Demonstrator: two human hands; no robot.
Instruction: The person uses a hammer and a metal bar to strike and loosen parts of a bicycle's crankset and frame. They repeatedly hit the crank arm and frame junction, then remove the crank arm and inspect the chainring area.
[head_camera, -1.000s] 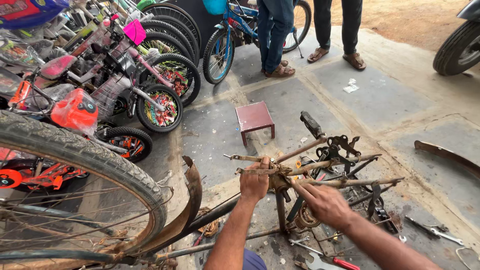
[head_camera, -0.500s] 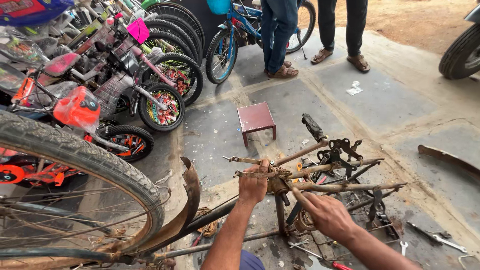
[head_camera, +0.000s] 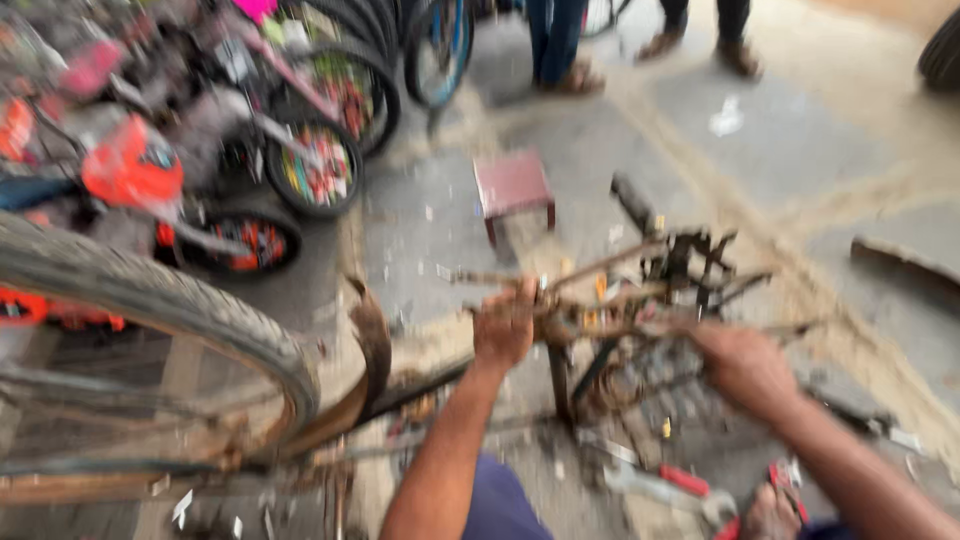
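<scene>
Picture blurred. Left hand (head_camera: 503, 325) fisted around rusty bicycle frame (head_camera: 600, 300) at centre, on upright stand above concrete floor (head_camera: 800, 170). Right hand (head_camera: 745, 365) on frame's right side, fingers curled; exact grip cannot tell. Worn bicycle wheel (head_camera: 150, 310) at left beside rusty mudguard (head_camera: 372, 345). Small red stool (head_camera: 512, 183) behind frame. Red-handled tool (head_camera: 665, 487) on floor near knees.

Grey concrete floor (head_camera: 800, 170), small red stool (head_camera: 512, 185), red-handled tool (head_camera: 690, 485), perhaps paper scraps (head_camera: 727, 117)
</scene>
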